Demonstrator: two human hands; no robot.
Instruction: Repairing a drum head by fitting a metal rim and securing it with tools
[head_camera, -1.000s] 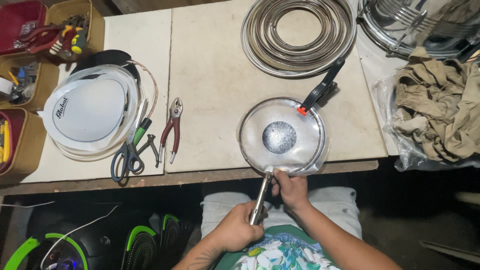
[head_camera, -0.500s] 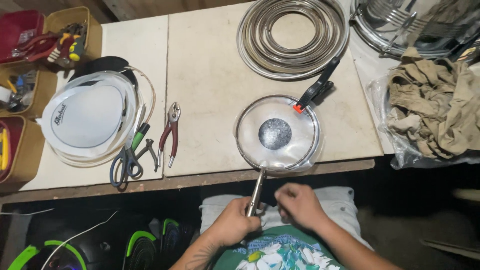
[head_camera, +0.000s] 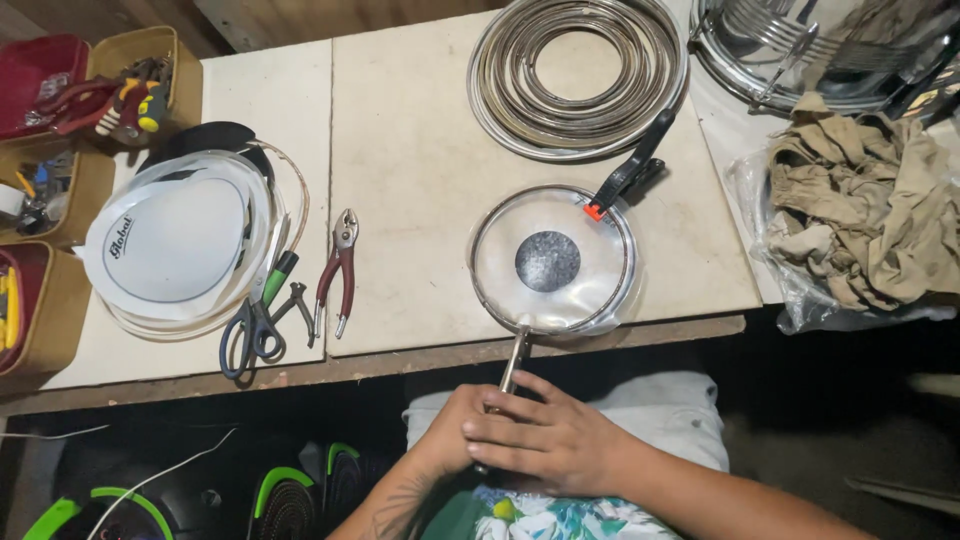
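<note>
Gripping a thin metal tool (head_camera: 513, 362), I have both hands low in front of my lap, below the table (head_camera: 420, 150) edge. My left hand (head_camera: 450, 440) is clenched around the tool's lower end, and my right hand (head_camera: 545, 440) lies across it, fingers (head_camera: 500, 415) stretched leftward over the left knuckles and the shaft; whether the right actually clamps the tool I cannot tell. The tool's upper tip meets the near rim of a small drumhead (head_camera: 552, 262), a round clear skin in a metal hoop with a dark dot in its middle. That drumhead lies flat on the table at its near edge, slightly overhanging. A black clamp (head_camera: 630, 170) with a red tip rests on its far rim, angled up to the right. Beyond the clamp sits a stack of metal hoops (head_camera: 580, 75). To the left lie red-handled pliers (head_camera: 338, 270), scissors (head_camera: 250, 320) and a pile of white drumheads (head_camera: 175, 245). Bins (head_camera: 60, 130) with small tools stand along the left side. Crumpled tan rags (head_camera: 860, 205) lie on plastic at the right.
</note>
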